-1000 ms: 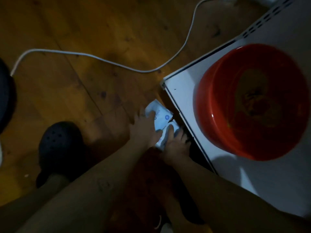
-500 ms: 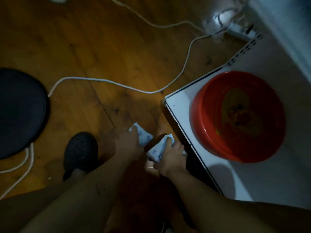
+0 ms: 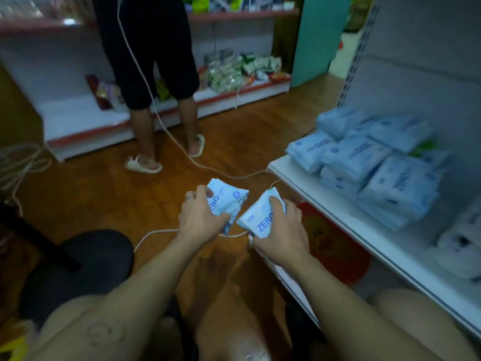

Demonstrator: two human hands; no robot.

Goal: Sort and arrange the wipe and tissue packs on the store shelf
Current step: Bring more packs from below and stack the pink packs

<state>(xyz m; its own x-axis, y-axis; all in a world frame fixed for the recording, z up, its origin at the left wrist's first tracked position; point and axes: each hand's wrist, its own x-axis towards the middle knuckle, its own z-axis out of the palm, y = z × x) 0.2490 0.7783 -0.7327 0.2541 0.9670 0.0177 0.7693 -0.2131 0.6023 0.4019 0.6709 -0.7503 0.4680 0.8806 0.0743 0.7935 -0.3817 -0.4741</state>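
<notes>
My left hand (image 3: 200,220) grips a light blue wipe pack (image 3: 226,196) printed "ZERO", held above the wooden floor. Beside it my right hand (image 3: 281,227) grips a second wipe pack (image 3: 260,217) of the same kind. Both packs hang in front of the white shelf (image 3: 312,188), to the left of its edge. On that shelf lies a loose pile of blue wipe packs (image 3: 369,162). White packs (image 3: 463,246) sit further right on the same shelf.
A red basin (image 3: 335,248) sits on the lower shelf under my right hand. A white cable (image 3: 166,128) runs across the floor. A person in sandals (image 3: 156,100) stands ahead at another shelf of goods. A dark round stool (image 3: 78,267) is at my left.
The view has lifted from the floor to the aisle. Both hands have risen from the floor, each carrying a wipe pack, and now hold them at shelf height.
</notes>
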